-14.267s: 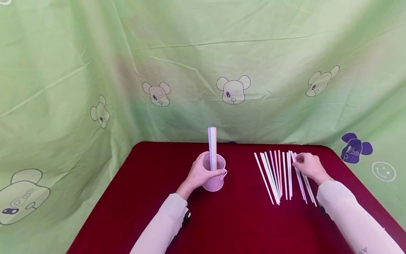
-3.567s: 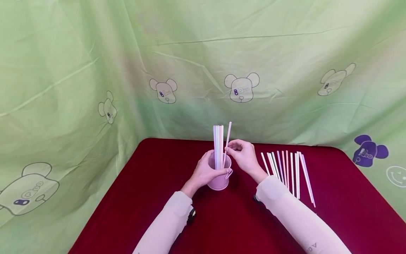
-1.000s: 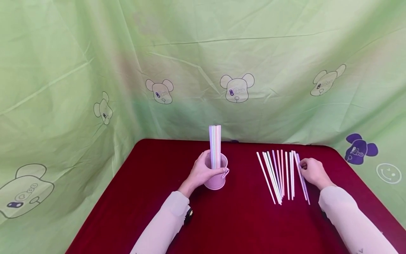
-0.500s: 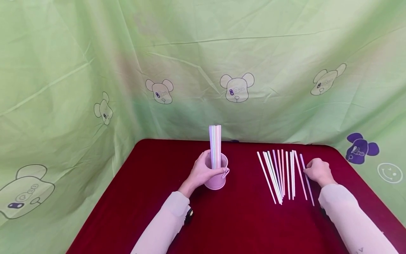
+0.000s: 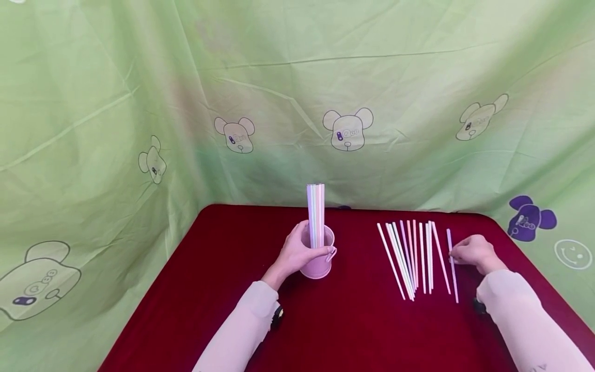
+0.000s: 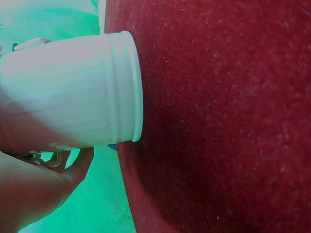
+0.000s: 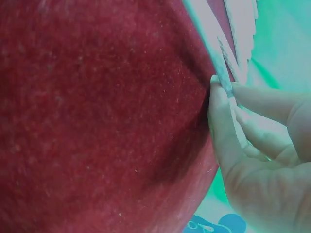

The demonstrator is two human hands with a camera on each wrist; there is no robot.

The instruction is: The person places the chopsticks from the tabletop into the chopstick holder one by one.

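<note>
In the head view my left hand (image 5: 297,249) grips a pink bucket (image 5: 317,267) with a small side handle. A bundle of pastel straws (image 5: 315,212) stands upright inside it. The left wrist view shows the bucket's ribbed wall (image 6: 73,92) close up, its base near the cloth. At the right, my right hand (image 5: 475,252) pinches a purple straw (image 5: 455,281) between thumb and fingertips. The right wrist view confirms the pinch on this straw (image 7: 206,39). To its left lies a row of loose straws (image 5: 403,258) in white, purple and pink, roughly side by side.
A dark red cloth (image 5: 223,258) covers the table. Green curtain (image 5: 279,77) printed with bear heads hangs behind and at both sides, close to the table's edges. A dark band is partly visible at each wrist.
Over the last second my right hand has drawn the purple straw rightward, away from the row. Earlier it held a pink straw at the bucket. The left hand has stayed on the bucket.
</note>
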